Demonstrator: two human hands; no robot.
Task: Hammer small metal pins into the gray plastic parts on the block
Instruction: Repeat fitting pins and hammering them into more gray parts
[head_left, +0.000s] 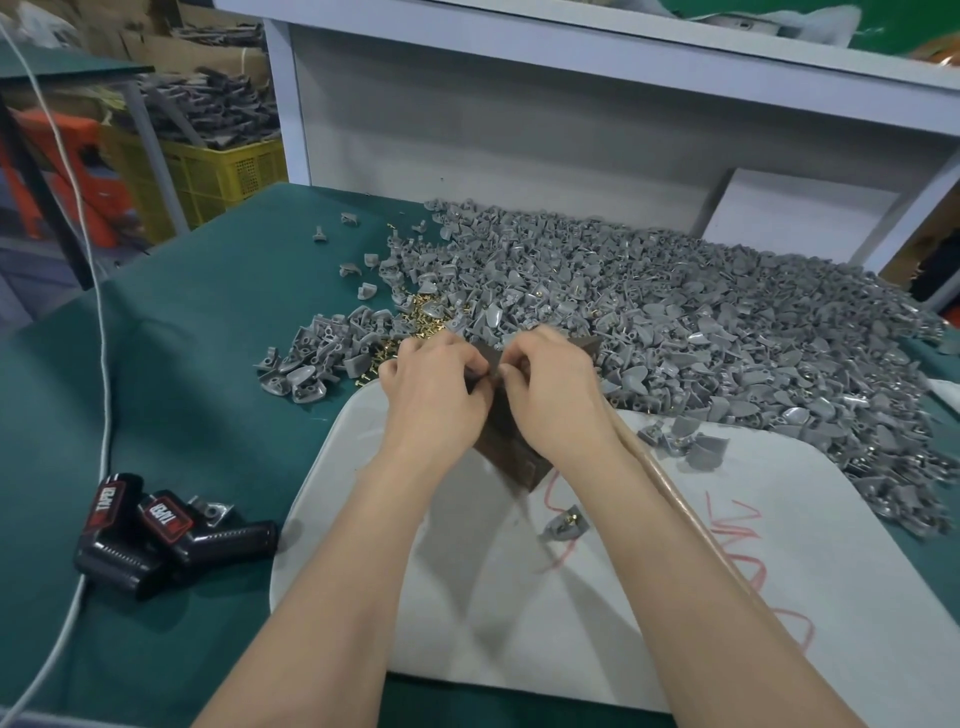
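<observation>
A dark brown block (511, 457) stands on a white board (779, 571). Both hands meet at the block's top. My left hand (436, 387) has its fingers curled round the block's upper edge. My right hand (553, 387) pinches a small gray plastic part (502, 370) against the top of the block. A wooden hammer handle (691, 509) runs along under my right forearm; its head is hidden. A big heap of gray plastic parts (675, 322) lies behind the block. Small brass pins (422, 316) are scattered at the heap's left edge.
A few gray parts (691, 447) and one with a pin (563, 525) lie on the board. Black devices (156, 535) and a white cable (101, 415) lie left on the green table cloth (208, 364). A white shelf frame (519, 130) stands behind; a yellow crate (218, 176) sits far left.
</observation>
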